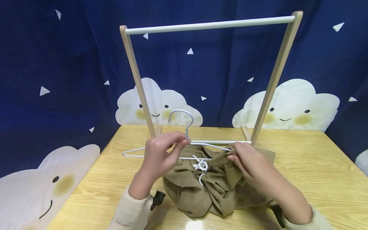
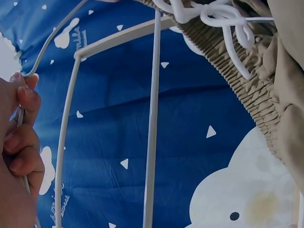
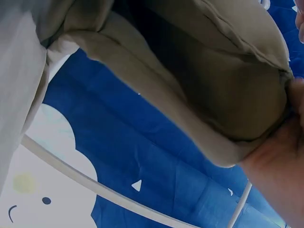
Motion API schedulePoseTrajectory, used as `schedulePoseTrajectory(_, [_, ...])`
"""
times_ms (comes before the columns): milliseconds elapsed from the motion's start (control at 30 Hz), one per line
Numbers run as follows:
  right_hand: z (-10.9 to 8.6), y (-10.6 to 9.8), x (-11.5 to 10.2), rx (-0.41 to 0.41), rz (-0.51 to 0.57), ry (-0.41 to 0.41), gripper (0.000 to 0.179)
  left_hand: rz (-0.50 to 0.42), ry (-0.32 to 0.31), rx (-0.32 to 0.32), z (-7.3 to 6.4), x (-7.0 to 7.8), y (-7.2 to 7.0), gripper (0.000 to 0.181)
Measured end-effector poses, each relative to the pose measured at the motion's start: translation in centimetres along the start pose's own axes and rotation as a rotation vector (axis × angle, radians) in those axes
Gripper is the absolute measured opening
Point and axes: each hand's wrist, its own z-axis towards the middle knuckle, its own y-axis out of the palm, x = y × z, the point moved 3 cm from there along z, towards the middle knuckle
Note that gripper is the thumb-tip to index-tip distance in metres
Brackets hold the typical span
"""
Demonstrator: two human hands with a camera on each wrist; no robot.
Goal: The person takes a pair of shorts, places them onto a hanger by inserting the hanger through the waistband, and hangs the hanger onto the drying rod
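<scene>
In the head view my left hand [image 1: 162,153] pinches a white hanger [image 1: 133,155] at the base of its hook, which points up. My right hand [image 1: 250,159] grips the gathered elastic waistband of olive-brown pants [image 1: 198,188] near the hanger's right end. That right end lies inside the waistband, while the left end sticks out free. A white drawstring [image 1: 201,165] is tied in a bow at the waist. The left wrist view shows the fingers curled round the hanger wire and the ribbed waistband [image 2: 228,80]. In the right wrist view a wide leg opening [image 3: 223,95] hangs beside the hand.
A small garment rack with a white top rail [image 1: 212,25] and wooden posts [image 1: 274,76] stands behind the hands on a wood-grain table [image 1: 97,179]. A dark blue curtain [image 1: 218,64] with smiling clouds hangs behind and at the sides.
</scene>
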Motion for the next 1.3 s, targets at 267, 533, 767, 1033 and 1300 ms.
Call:
schedulePoseTrajectory(267, [0.2,0.0,0.0,0.053,0.024,-0.035,0.028,-0.019,0.02,-0.014,-0.1,0.1,0.4,0.018])
schedulePoseTrajectory(533, [0.0,-0.5,0.0,0.17,0.014,0.014,0.017,0.043,-0.043,-0.052,0.4,-0.9,-1.0,0.022])
schedulePoseTrajectory(767, [0.0,-1.5,0.5,0.221,0.035,0.163,0.025,0.205,-0.299,0.143,-0.1,-4.3,-4.4,0.02])
schedulePoseTrajectory(1033, [-0.1,-1.6,0.7,0.22,0.009,0.193,0.024,0.146,-0.49,0.128,-1.2,-6.7,-4.9,0.025])
schedulePoseTrajectory(1300, [0.1,-1.7,0.8,0.2,0.051,0.183,0.022,0.096,-0.478,0.119,-1.1,-6.4,-4.3,0.024])
